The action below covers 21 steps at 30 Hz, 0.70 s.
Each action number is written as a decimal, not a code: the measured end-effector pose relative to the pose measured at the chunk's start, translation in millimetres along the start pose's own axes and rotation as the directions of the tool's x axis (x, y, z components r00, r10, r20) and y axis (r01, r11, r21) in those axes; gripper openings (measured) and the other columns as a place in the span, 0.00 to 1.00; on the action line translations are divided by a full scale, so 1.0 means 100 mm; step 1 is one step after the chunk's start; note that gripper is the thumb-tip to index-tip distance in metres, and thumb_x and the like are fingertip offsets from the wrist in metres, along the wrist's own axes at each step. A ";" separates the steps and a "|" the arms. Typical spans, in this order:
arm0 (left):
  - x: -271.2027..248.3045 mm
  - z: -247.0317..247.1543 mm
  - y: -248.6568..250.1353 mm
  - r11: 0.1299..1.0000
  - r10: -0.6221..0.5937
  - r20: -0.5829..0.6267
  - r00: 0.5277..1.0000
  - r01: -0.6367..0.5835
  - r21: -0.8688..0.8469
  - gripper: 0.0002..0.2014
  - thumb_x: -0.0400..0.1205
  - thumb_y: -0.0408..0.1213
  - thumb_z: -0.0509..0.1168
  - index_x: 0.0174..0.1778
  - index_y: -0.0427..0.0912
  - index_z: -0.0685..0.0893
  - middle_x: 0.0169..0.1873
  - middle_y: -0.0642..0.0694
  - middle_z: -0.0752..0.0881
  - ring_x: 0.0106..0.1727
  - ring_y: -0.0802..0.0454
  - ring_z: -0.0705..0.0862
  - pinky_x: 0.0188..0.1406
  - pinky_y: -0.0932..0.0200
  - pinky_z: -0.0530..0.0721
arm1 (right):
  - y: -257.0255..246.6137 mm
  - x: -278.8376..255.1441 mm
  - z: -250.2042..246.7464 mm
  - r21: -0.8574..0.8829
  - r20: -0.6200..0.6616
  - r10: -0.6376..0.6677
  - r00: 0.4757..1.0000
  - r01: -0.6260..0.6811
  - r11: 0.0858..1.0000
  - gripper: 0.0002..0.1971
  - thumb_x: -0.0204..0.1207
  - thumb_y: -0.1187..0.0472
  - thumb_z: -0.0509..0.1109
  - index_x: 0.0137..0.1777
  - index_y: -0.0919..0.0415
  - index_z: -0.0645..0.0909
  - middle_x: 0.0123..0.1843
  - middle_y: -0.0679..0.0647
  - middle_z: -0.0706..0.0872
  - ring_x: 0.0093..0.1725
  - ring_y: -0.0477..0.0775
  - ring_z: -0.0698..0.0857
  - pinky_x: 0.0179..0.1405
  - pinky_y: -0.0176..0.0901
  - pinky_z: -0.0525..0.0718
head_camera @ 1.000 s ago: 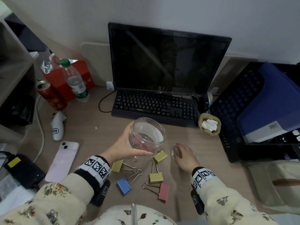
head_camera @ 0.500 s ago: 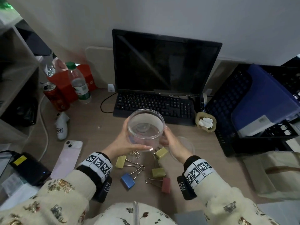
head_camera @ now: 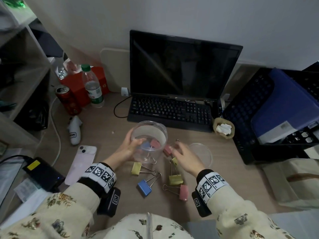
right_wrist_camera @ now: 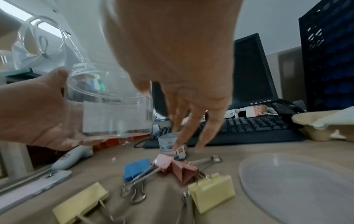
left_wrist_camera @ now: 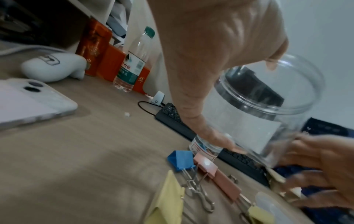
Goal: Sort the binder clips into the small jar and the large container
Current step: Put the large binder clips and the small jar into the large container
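Note:
My left hand [head_camera: 127,147] grips the large clear container [head_camera: 149,135], open at the top and lifted off the desk; it is also in the left wrist view [left_wrist_camera: 268,106]. My right hand [head_camera: 183,156] hovers beside it with straight fingers and holds nothing. Below its fingertips lies a pink binder clip [head_camera: 167,150]. The small jar [right_wrist_camera: 171,143] stands behind the clips, near the keyboard, hidden in the head view. Several more clips lie on the desk: a yellow one [head_camera: 136,168], a blue one [head_camera: 144,187], another yellow one [head_camera: 175,179] and another pink one [head_camera: 183,192].
The container's clear lid [head_camera: 201,154] lies flat to the right of my right hand. A keyboard [head_camera: 170,112] and monitor stand behind. A pink phone [head_camera: 81,164], a white mouse [head_camera: 75,132], a bottle [head_camera: 92,87] and a can are on the left, a black crate [head_camera: 250,114] on the right.
My right hand went from the lid to the container's side, then let go and moved out over the clips. My left hand kept holding the raised container.

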<state>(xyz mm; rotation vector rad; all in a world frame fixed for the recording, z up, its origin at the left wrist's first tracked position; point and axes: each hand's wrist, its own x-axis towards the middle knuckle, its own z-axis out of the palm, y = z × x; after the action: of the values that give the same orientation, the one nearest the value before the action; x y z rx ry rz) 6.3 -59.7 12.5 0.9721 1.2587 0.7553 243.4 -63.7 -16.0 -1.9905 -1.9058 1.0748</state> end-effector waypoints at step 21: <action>0.02 -0.10 -0.27 0.995 0.003 0.052 0.999 -0.009 0.104 0.50 0.63 0.65 0.68 0.82 0.66 0.53 0.82 0.50 0.62 0.79 0.44 0.67 0.74 0.34 0.73 | 0.09 -0.20 -0.01 -0.067 0.065 0.264 0.962 -0.260 0.963 0.18 0.67 0.47 0.73 0.54 0.53 0.78 0.49 0.52 0.87 0.47 0.55 0.87 0.46 0.48 0.86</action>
<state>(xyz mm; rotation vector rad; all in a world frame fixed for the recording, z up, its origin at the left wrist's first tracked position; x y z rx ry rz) -4.9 -67.6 -13.0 1.0744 1.2601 0.6700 252.7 -83.1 -12.7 -2.3175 -1.7606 1.1825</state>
